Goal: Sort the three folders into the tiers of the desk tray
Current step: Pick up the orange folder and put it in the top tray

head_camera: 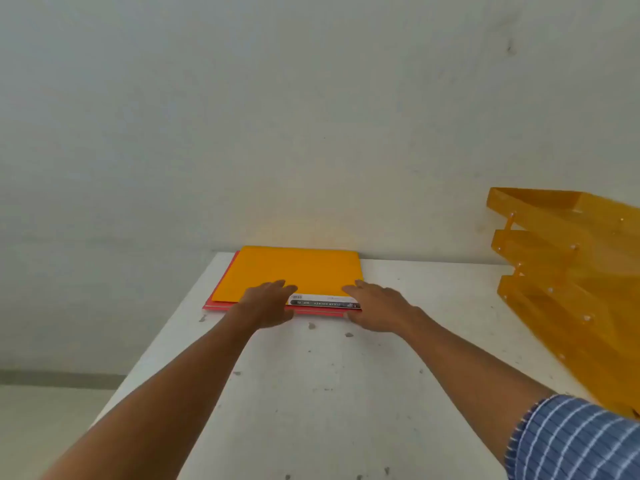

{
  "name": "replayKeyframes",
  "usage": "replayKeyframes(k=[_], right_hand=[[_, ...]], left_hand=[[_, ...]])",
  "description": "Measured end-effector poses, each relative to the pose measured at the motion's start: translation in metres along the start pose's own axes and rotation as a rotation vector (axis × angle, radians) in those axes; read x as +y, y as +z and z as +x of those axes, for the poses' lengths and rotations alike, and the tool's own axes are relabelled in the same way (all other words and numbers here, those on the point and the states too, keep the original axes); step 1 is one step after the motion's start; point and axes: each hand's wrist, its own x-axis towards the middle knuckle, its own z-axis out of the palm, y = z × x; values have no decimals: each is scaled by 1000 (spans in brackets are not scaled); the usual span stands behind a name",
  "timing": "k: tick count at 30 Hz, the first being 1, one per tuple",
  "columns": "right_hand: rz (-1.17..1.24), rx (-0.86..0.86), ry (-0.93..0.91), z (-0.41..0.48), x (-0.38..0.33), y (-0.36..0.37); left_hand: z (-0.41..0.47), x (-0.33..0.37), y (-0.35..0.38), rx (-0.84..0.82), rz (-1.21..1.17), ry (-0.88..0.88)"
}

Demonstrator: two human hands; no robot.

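Observation:
An orange folder [294, 270] lies on top of a stack at the far edge of the white table [311, 393]. Under it shows a white folder with a black label strip [323, 301], and a red folder [221, 304] at the bottom. My left hand [268, 301] rests on the stack's near edge, fingers spread over the orange folder. My right hand [375, 306] lies flat on the near right corner of the stack, thumb at the red edge. Neither hand visibly grips a folder. The orange three-tier desk tray [568, 271] stands to the right, its tiers showing no folders.
A pale wall rises right behind the table. The table's left edge drops to the floor [45, 417]. Small dark marks dot the tabletop. A blue striped sleeve [571, 441] covers my right upper arm.

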Motion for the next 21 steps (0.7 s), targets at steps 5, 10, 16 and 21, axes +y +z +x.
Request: replayKeyframes(k=[5,10,16,21], right_hand=[[-4,-47,17,26,0,29],[39,33,20,34,-3,52],[-68,208,-81,28,0,54],[-61,275,-143,5,3,41]], left_hand=[[18,-9,23,-35,42,-29],[27,-16,37,-48,18,1],[20,-18,40,103,37,61],[8,-13,38,190,99,125]])
